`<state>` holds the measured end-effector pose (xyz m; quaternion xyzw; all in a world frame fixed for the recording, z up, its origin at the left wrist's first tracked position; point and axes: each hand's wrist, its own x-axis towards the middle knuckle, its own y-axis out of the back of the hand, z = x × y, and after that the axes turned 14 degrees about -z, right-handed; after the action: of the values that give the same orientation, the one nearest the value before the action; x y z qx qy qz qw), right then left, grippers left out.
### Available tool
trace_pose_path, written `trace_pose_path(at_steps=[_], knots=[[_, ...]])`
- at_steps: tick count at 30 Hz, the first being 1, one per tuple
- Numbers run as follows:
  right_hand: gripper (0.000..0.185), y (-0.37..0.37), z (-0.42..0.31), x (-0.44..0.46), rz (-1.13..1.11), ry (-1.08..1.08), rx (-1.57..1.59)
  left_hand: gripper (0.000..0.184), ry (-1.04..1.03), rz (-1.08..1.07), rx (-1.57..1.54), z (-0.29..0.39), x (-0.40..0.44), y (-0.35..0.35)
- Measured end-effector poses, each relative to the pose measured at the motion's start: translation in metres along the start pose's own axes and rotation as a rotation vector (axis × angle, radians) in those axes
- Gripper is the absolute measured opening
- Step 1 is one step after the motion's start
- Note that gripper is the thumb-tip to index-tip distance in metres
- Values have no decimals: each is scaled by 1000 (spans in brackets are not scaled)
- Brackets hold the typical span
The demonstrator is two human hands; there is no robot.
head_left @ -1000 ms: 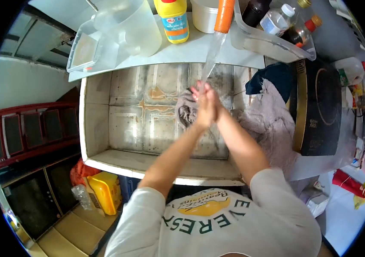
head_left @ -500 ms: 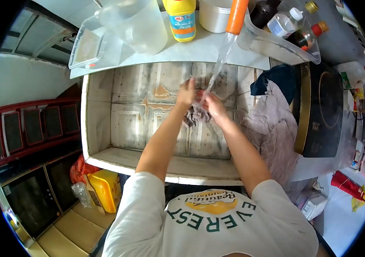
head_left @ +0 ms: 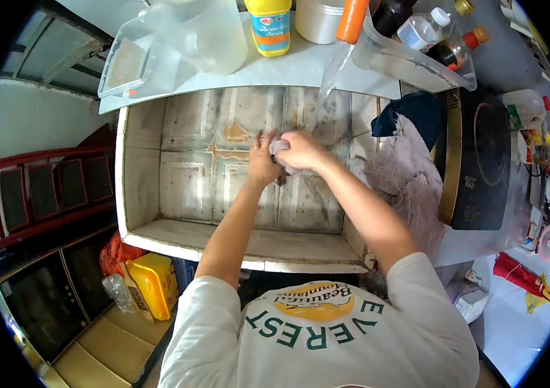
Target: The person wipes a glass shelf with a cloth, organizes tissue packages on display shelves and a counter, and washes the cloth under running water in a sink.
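Observation:
Low over the tiled sink [head_left: 184,187], a wet greyish-pink cloth [head_left: 279,150] is bunched between my two hands. My left hand [head_left: 263,160] presses against its left side, with fingertips partly showing. From the right, my right hand [head_left: 302,152] is closed round the cloth and covers much of it. A darker fold hangs below my hands. Water runs from the orange hose [head_left: 352,22] in a stream [head_left: 332,71] that falls behind and to the right of my hands.
A ledge behind the sink carries a clear jug [head_left: 207,39], a yellow bottle [head_left: 270,29], a white tub [head_left: 319,22] and a plastic bin [head_left: 411,68] of bottles. To the right, a larger greyish-pink cloth [head_left: 407,168] and a dark cloth [head_left: 411,116] lie beside a black cooktop [head_left: 482,161].
My hands have come together and shifted slightly left, out of the water stream. The cloth, which hung loose below them under the water, is now squeezed into a bunch between them.

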<state>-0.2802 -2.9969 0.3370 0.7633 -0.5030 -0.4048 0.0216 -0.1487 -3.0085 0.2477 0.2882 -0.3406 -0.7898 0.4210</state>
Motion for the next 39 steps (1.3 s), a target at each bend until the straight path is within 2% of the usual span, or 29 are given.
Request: trace_pose_path(at_steps=[1, 2, 4, 5, 6, 8, 9, 10, 12, 14, 15, 16, 17, 18, 19, 21, 22, 24, 26, 27, 28, 29, 30, 31, 34, 36, 38, 39], knots=[[23, 7, -1, -6, 8, 55, 7, 62, -300, 76, -4, 2, 2, 3], [23, 15, -7, -17, 14, 105, 17, 62, -299, 76, -9, 0, 1, 1], [26, 41, -20, -36, 25, 133, 26, 44, 56, -397, -637, -3, 1, -3], [26, 50, -21, -43, 62, 176, 47, 30, 136, -426, -635, 17, -4, 20], [26, 58, -19, -48, 103, 221, 65, 30, 123, -423, -640, 12, 1, 15], [24, 69, -11, -60, 264, 352, 121, 26, 70, -466, -980, 4, 9, 12], [23, 81, -9, -72, 202, 149, 189, 21, 42, -425, -1094, 9, 8, 16], [25, 84, 8, -71, 255, 182, 257, 21, 43, -424, -1098, 13, 12, 24], [31, 81, 39, -64, 387, 124, 117, 23, 149, -570, -963, 17, 24, 37], [32, 61, 61, -54, 342, 129, -13, 25, 80, -562, -911, 42, 31, 52], [35, 45, 66, -53, 439, 51, -244, 25, 39, -604, -568, 54, 39, 60], [34, 32, 63, -53, 559, 33, -276, 26, -1, -631, -226, 65, 44, 64], [32, 26, 66, -52, 460, 23, -135, 29, -78, -527, -355, 74, 41, 65], [31, 21, 70, -47, 358, 13, 5, 29, -77, -522, -356, 82, 42, 68], [31, 14, 77, -37, 357, 13, 4, 28, -153, -422, -378, 90, 42, 72], [25, 0, 89, -16, 233, 108, 622, 25, -279, -273, -313, 85, 48, 68], [25, -4, 84, -13, 231, 110, 623, 25, -277, -273, -311, 85, 53, 73], [21, -17, 70, -5, 5, -40, 914, 23, 42, -385, -938, 79, 57, 87], [21, -39, 78, 21, 1, -183, 583, 25, 10, -397, -940, 70, 48, 102], [31, -49, 82, 25, 68, -201, 732, 27, 57, -310, -737, 64, 41, 103], [31, -53, 85, 32, 62, -191, 737, 29, 106, -224, -531, 54, 36, 102], [38, -60, 92, 40, 131, -264, 446, 32, 71, -195, -370, 22, 35, 86], [46, -66, 96, 46, 197, -331, 153, 32, 81, -194, -358, 13, 26, 81], [55, -67, 93, 47, 158, -422, 140, 33, 127, -244, -312, 6, 11, 78], [56, -74, 90, 48, 179, -378, -4, 32, 174, -350, -238, -14, -21, 62], [55, -66, 78, 47, 107, -393, -17, 39, 249, -399, -196, -18, -31, 55], [51, -58, 62, 37, 73, -198, 14, 45, 346, -361, -185, -31, -32, 30], [41, -62, 63, 38, 109, -147, 116, 42, 361, -326, -258, -33, -33, 17]])
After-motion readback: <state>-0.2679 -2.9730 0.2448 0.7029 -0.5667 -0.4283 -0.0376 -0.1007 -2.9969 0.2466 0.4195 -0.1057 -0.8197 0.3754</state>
